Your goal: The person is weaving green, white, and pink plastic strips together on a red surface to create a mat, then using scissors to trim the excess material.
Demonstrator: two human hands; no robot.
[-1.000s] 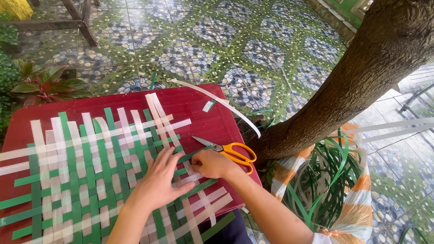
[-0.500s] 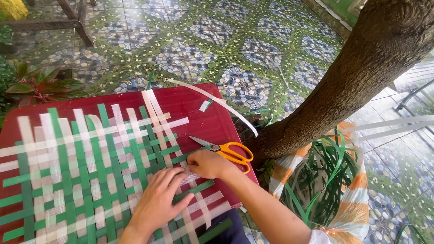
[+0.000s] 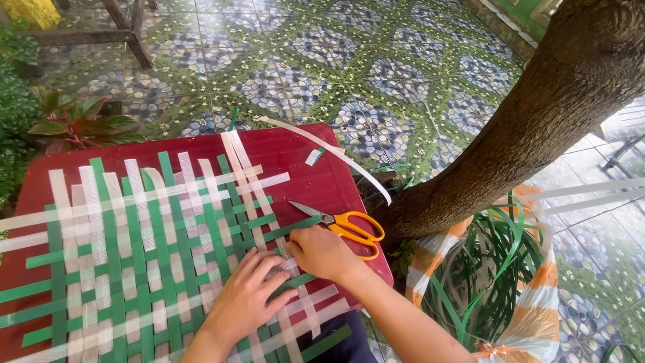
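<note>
Since the earlier frame my left hand [image 3: 245, 302] has slid lower on the woven mat [image 3: 144, 245], its fingers now spread flat on the green and white strips. My right hand [image 3: 321, 253] stays at the mat's right edge, its grip narrow, pinching a white strip [image 3: 290, 264] where it crosses a green one. Both hands nearly touch each other. The mat lies on the red counter [image 3: 306, 178]. Orange-handled scissors [image 3: 346, 226] lie just beside my right hand, blades slightly apart. A tree trunk [image 3: 510, 134] leans at the right, with a striped bag [image 3: 531, 316] of green strips near it.
</note>
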